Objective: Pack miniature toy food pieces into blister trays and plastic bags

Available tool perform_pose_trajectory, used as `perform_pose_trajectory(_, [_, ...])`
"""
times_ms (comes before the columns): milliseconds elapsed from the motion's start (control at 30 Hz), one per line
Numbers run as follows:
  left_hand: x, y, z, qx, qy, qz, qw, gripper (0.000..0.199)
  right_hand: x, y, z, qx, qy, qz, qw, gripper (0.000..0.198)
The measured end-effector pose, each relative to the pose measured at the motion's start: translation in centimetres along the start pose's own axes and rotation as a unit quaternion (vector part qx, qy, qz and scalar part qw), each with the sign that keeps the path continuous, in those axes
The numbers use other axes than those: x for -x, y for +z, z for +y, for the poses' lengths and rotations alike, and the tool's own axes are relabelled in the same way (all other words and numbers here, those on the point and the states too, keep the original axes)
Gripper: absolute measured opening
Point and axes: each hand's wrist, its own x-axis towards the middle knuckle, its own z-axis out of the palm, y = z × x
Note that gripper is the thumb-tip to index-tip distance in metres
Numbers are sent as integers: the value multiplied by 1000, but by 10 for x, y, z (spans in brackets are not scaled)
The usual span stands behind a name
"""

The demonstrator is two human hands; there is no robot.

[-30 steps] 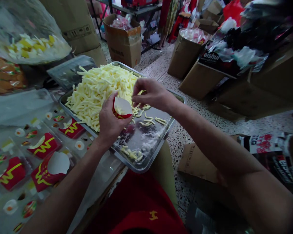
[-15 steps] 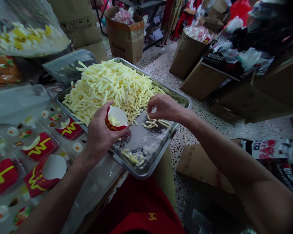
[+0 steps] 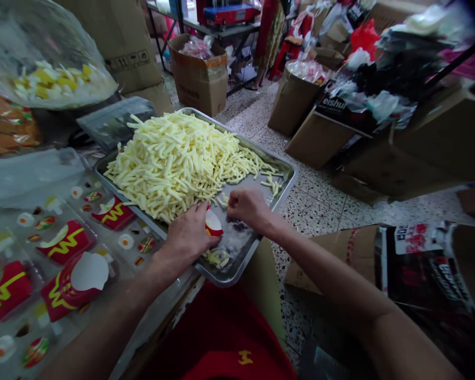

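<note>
My left hand [image 3: 189,231] is wrapped round a red and white fries carton [image 3: 214,224] and holds it low in the metal tray [image 3: 243,272]. Most of the carton hides behind the fingers. Just right of it, my right hand [image 3: 246,210] is closed over the bare part of the tray; what its fingers pinch, if anything, is hidden. A few pale pieces lie beside its fingertips. Behind both hands rises a big heap of pale yellow French fries [image 3: 178,158]. Short broken bits [image 3: 217,258] and white powder lie in the tray's near corner.
Left on the table stand red cartons with a yellow W [image 3: 73,282], among clear blister packs with small toy foods [image 3: 125,241]. A clear bag of yellow and white pieces [image 3: 55,82] is behind. Cardboard boxes [image 3: 200,79] stand on the speckled floor; a person's legs show far back.
My left hand has lowered the carton and moved it right, toward the tray's near part. My right hand has come nearer and left, beside the carton. The view has shifted slightly.
</note>
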Motion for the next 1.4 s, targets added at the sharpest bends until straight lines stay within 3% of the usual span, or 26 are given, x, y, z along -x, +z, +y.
perform_pose_trajectory(200, [2, 8, -7, 79, 46, 54, 994, 40, 30, 2, -52, -136, -39, 31, 990, 19])
perform_pose_trajectory(333, [4, 14, -16, 144, 80, 137, 977, 56, 42, -8, -58, -198, -3, 51, 979, 29])
perform_pose_trajectory(500, [1, 18, -13, 194, 88, 187, 959, 67, 36, -14, -56, -117, -8, 73, 990, 17])
perform_pose_trajectory(600, [-5, 13, -10, 208, 87, 198, 954, 62, 24, -17, -61, -101, -53, 62, 992, 19])
perform_pose_trajectory(667, [-8, 9, -11, 203, 98, 194, 955, 63, 18, -26, -54, -132, -104, 19, 986, 18])
perform_pose_trajectory(733, [-11, 7, -13, 190, 105, 188, 958, 70, 13, -41, -32, -179, -114, -10, 977, 15])
perform_pose_trajectory(800, [-14, 8, -15, 191, 101, 184, 959, 77, 11, -57, 4, -176, -42, 25, 983, 14])
perform_pose_trajectory(867, [-16, 12, -16, 211, 92, 176, 957, 78, 9, -70, 43, -66, 90, 86, 990, 14])
perform_pose_trajectory(933, [-17, 16, -15, 233, 93, 160, 955, 78, 8, -77, 73, 79, 176, 69, 979, 13])
perform_pose_trajectory(1000, [-17, 18, -12, 248, 100, 148, 952, 79, 5, -76, 88, 179, 190, 22, 965, 15])
perform_pose_trajectory(1067, [-16, 16, -11, 252, 110, 148, 950, 80, 1, -69, 91, 213, 177, -2, 961, 18])
perform_pose_trajectory(1200, [-14, 8, -12, 232, 119, 157, 953, 81, -4, -58, 87, 187, 189, 2, 964, 14])
perform_pose_trajectory(1400, [-16, 9, -2, 186, 72, 127, 972, 82, 18, -58, 68, -6, 145, 42, 989, 12])
